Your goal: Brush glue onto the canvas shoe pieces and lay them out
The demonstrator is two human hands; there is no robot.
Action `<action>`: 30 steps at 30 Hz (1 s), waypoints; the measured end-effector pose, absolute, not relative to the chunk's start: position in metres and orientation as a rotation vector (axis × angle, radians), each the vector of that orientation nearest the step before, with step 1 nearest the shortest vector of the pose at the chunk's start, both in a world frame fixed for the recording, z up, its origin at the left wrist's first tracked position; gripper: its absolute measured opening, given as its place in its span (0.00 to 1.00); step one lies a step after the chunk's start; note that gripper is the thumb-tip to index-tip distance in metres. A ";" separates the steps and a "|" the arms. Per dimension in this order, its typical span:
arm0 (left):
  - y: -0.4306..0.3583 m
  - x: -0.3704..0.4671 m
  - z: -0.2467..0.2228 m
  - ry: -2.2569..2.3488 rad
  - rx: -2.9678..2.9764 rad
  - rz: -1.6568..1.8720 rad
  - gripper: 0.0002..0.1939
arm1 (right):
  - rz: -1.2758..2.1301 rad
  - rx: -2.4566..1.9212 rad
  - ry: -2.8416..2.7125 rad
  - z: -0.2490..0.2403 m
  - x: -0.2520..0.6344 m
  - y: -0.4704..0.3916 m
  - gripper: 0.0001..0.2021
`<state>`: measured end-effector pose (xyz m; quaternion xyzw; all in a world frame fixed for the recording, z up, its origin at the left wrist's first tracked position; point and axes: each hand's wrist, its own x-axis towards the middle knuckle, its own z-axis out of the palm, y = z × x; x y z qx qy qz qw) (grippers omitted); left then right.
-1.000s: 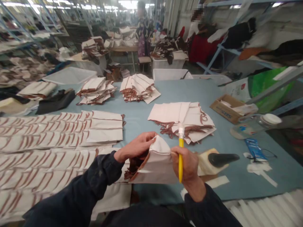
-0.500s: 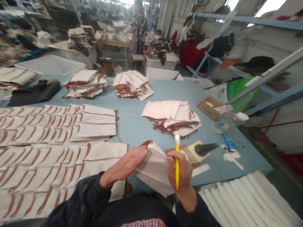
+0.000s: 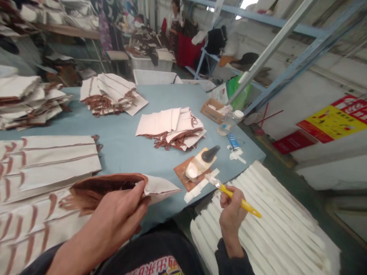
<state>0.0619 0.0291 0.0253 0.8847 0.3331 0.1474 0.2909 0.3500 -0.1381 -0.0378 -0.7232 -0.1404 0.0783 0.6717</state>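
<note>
"Two hands, both full?"

"Yes. The left hand [image 3: 120,212] pinches a cream pouch [image 3: 160,189] between thumb and fingers, close above the near side of the table [image 3: 123,152]. The right hand [image 3: 233,208] grips a yellow brush [image 3: 223,188] by its handle."

"How does the pouch lie?"

"Lengthwise, left to right: brown inside showing along the left part, pale pointed corner at the right. Cream outside, dark seam near that corner; the left end is blurred."

"And the brush?"

"Aslant, handle end over the white ridged bundle [image 3: 258,214], bristles toward the cream container [image 3: 197,164] with its black spout. Whether they touch the pale strip [image 3: 200,186] below, I can't tell."

"Any room?"

"Bare blue-green surface between the overlapping rows [image 3: 60,156] and the container, back to a stack of cream pieces [image 3: 160,122]. On the right, the table's edge runs close past a clear jar [image 3: 232,121]. White tub [image 3: 155,76] beyond the far edge."
</note>
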 end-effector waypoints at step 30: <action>0.045 0.086 0.002 0.853 2.202 0.160 0.13 | 0.512 -2.158 -0.919 -0.168 0.414 -0.066 0.25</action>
